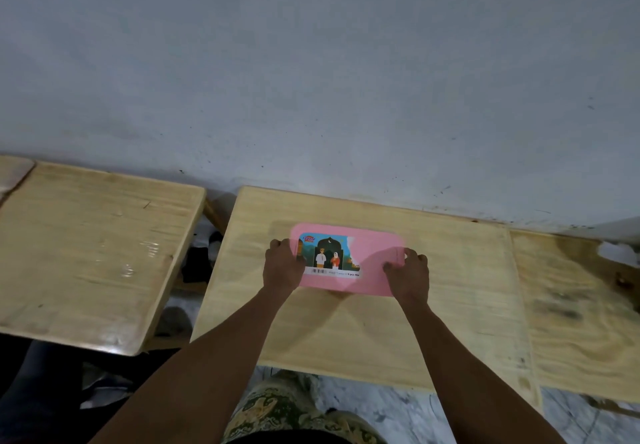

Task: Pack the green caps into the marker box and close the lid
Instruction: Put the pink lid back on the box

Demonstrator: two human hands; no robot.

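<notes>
A pink marker box (367, 253) lies flat on the middle wooden table (346, 326), its lid down and a colourful picture label on top. My left hand (282, 267) grips the box's left end, with fingers curled over the edge. At the right end, my right hand (408, 274) holds the box with the thumb on the lid. No green caps are in sight; the inside of the box is hidden.
A second wooden table (90, 253) stands to the left across a narrow gap. A third table (575, 312) adjoins on the right, with a white object (620, 253) at its far edge. A pale wall (311, 80) rises right behind the tables.
</notes>
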